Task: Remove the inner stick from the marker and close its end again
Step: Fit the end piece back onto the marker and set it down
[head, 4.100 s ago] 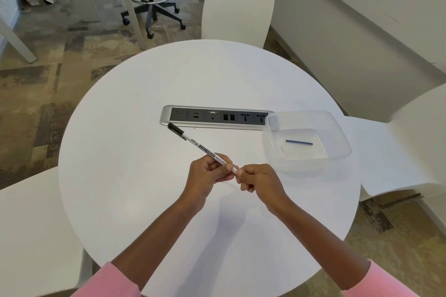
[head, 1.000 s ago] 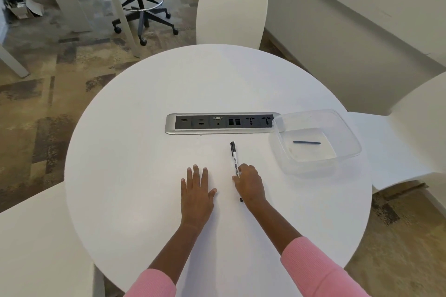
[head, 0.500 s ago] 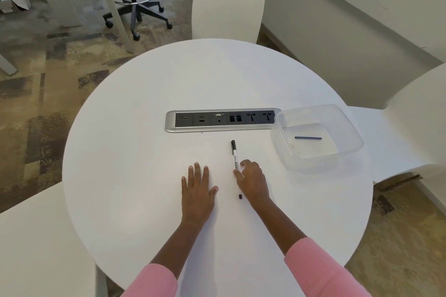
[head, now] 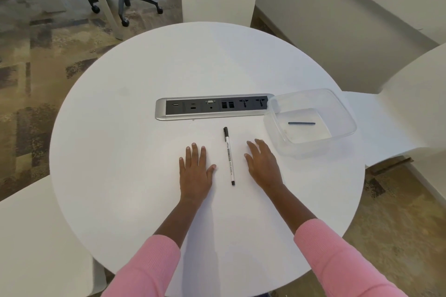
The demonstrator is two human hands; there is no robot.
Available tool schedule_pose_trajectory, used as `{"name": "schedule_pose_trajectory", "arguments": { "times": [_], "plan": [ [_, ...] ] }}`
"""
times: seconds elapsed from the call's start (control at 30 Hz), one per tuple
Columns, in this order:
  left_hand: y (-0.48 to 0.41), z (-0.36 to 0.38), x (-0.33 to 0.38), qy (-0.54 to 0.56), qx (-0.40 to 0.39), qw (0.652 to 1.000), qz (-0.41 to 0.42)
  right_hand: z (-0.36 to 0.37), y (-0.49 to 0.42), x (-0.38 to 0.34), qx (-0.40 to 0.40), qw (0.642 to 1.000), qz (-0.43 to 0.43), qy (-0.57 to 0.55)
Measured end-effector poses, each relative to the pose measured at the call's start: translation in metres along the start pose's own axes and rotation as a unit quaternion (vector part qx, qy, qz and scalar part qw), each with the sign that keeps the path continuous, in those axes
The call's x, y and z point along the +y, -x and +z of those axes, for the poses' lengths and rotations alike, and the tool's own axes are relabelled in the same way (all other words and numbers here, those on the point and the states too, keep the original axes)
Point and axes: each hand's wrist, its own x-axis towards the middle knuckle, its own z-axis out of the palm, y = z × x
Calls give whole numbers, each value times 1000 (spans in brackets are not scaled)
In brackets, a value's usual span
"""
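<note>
On the round white surface point(head: 120, 152) my left hand point(head: 195, 171) and right hand point(head: 263, 166) lie flat, fingers straight, holding nothing. Between them, touching neither, lies the slim white marker with a black cap point(head: 229, 155), a dark plug at its near end. Beyond my right hand, the short dark inner stick point(head: 301, 123) sits in the clear plastic tub point(head: 313, 149). The job looks done, so I should keep both hands still and off the marker, lest it roll. Half a second ago my right hand rested against it; now it lies clear.

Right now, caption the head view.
Marker lies between left hand and right hand; inner stick in clear container.
</note>
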Motion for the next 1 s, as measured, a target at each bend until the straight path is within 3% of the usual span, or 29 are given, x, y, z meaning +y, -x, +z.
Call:
{"name": "schedule_pose_trajectory", "arguments": {
  "times": [0.8, 1.0],
  "plan": [
    [2, 11, -3, 18, 44, 999, -5, 26, 10, 25, -22, 999, -24, 43],
    [-5, -13, -5, 0, 85, 996, 0, -10, 15, 18, -26, 998, -32, -49]
  ]
}}
